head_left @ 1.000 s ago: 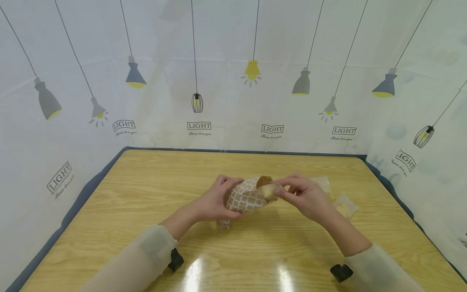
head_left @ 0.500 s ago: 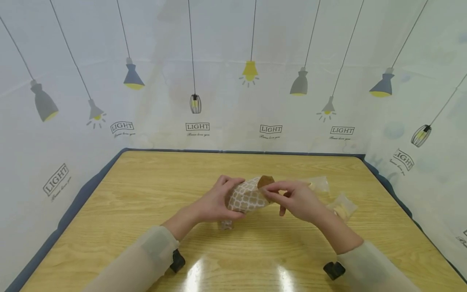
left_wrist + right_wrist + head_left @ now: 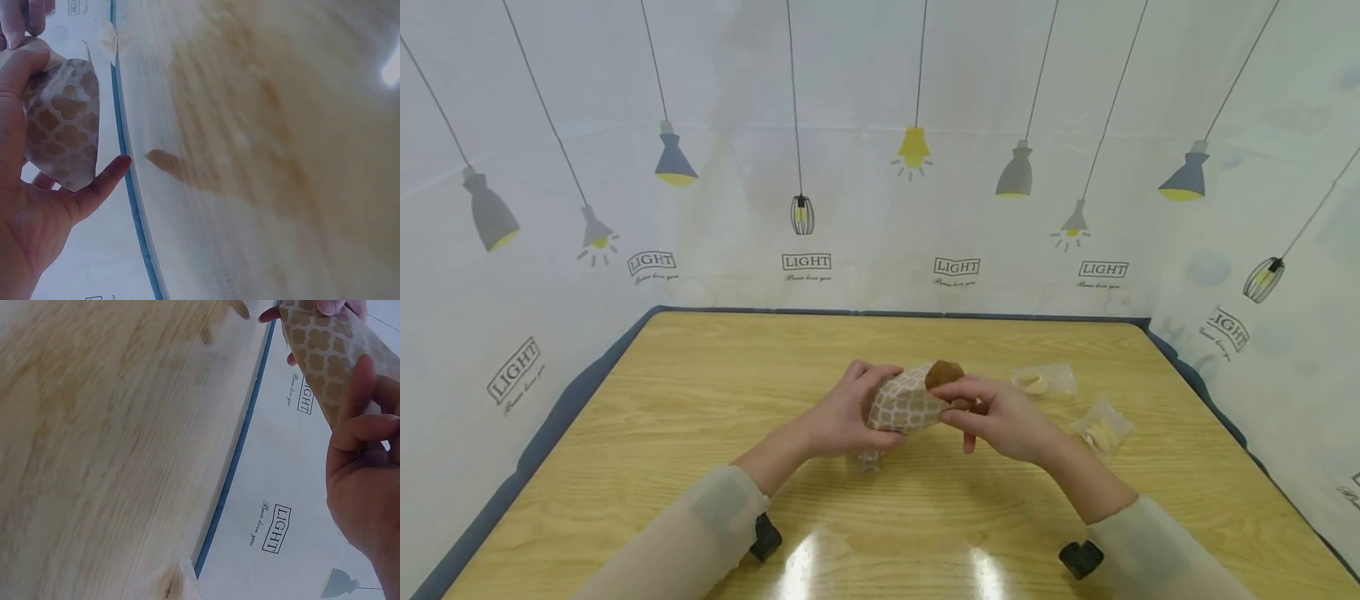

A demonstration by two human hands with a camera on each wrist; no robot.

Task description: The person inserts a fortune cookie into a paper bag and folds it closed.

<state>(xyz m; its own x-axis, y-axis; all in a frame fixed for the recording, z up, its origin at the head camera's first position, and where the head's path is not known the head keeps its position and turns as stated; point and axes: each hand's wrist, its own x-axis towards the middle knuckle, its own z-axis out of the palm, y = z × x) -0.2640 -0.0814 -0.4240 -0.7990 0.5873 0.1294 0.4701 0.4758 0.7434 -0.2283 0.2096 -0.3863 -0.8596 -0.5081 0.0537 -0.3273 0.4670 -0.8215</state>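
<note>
Wooden tabletop (image 3: 715, 367) stretches beneath the patterned bag (image 3: 906, 404) at twelve o'clock ahead; the left hand (image 3: 841, 415) clamps fingers round it, the right hand (image 3: 1015, 421) sets thumb and forefinger apart at its two-o'clock mouth (image 3: 943, 372), pinch unclear; too hard a squeeze could tear it

- Right hand (image 3: 362, 487) grips a brown-and-white patterned bag (image 3: 317, 350)
- Left hand (image 3: 330, 305) touches its upper part
- Wood-grained table (image 3: 119, 456) fills the left
- Blue edging (image 3: 232, 469) borders white backdrop (image 3: 297, 475) with "LIGHT" lettering (image 3: 276, 529)
</note>
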